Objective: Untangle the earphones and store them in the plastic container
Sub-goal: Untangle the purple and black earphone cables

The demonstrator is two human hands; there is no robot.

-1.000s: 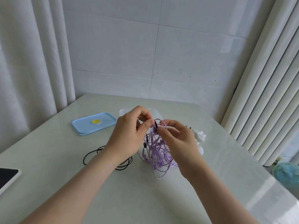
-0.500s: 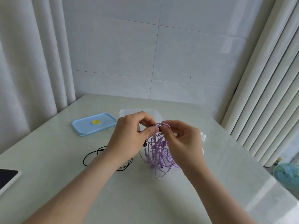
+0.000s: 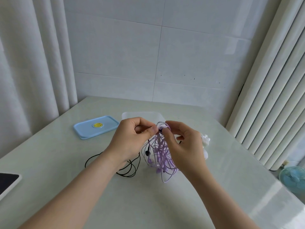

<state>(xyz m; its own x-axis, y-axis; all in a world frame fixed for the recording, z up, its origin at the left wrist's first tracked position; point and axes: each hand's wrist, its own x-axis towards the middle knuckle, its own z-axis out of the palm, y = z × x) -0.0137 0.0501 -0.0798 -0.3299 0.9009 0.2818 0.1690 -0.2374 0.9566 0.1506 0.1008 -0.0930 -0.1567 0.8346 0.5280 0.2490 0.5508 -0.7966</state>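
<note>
A tangle of purple earphone cords (image 3: 160,154) hangs above the table between my hands. My left hand (image 3: 132,139) pinches the top of the tangle with thumb and forefinger. My right hand (image 3: 183,146) pinches the same knot from the other side. A black earbud (image 3: 147,152) dangles in the purple loops. Black earphone cable (image 3: 128,169) lies coiled on the table under my left wrist. The clear plastic container (image 3: 142,115) stands just behind my hands, mostly hidden by them.
The container's light blue lid (image 3: 95,126) with a yellow disc lies at the left. White earphones (image 3: 205,142) are bunched behind my right hand. A tablet corner (image 3: 8,180) shows at the left edge. Curtains flank the table; a small fan (image 3: 293,178) stands lower right.
Both hands have drawn closer together at the top of the purple tangle and dropped slightly. The hanging loops have shifted with them.
</note>
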